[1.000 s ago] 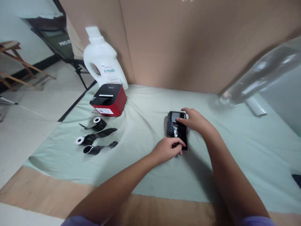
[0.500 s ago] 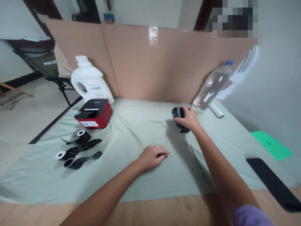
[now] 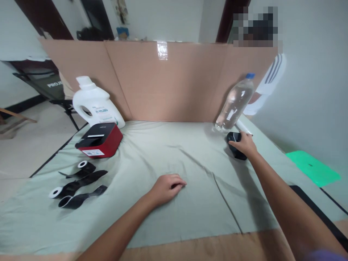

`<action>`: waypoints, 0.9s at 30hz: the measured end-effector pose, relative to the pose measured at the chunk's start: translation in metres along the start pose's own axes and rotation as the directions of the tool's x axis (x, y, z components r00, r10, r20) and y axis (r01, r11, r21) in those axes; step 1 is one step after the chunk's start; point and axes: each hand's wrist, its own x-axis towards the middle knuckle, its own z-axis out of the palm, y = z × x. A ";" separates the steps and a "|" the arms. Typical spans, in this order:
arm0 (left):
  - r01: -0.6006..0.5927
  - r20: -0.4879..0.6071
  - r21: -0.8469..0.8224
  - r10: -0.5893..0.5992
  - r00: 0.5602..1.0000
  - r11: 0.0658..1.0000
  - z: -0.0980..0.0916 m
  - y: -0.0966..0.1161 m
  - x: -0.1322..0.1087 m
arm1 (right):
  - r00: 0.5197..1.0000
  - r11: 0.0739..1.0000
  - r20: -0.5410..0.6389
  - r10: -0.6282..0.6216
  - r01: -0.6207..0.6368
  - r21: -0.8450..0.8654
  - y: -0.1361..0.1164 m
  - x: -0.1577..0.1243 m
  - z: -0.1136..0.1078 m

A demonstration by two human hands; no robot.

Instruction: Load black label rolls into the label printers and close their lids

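My right hand reaches far right and grips a small black device that rests on the pale green cloth, just in front of a clear water bottle. My left hand lies on the cloth near the middle, fingers loosely curled under, with nothing visible in it. Off to the left lie three black ribbon rolls with white cores, and behind them a red and black label printer.
A white detergent jug stands at the back left against a cardboard screen. A white tube lies behind the device. A black flat item and a green mat lie at right. Another person's sleeve shows behind the screen.
My right hand carried the black device from the cloth's middle to the far right beside the bottle. My left hand let go of it and stayed on the cloth. The view tilted up.
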 end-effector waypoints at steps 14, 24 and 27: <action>0.068 -0.632 0.148 0.041 0.774 0.987 -0.145 0.010 -0.050 | 0.884 0.909 -0.212 -0.416 0.398 -0.122 -0.101 -0.044 0.021; 0.533 -0.705 -0.409 -0.627 0.330 0.740 -0.328 -0.118 -0.102 | 0.533 0.420 0.069 -0.844 0.574 0.703 -0.416 -0.193 0.169; 0.516 -0.587 -0.502 -0.712 0.386 0.694 -0.322 -0.140 -0.099 | 0.593 0.369 0.015 -0.805 0.480 0.796 -0.463 -0.224 0.199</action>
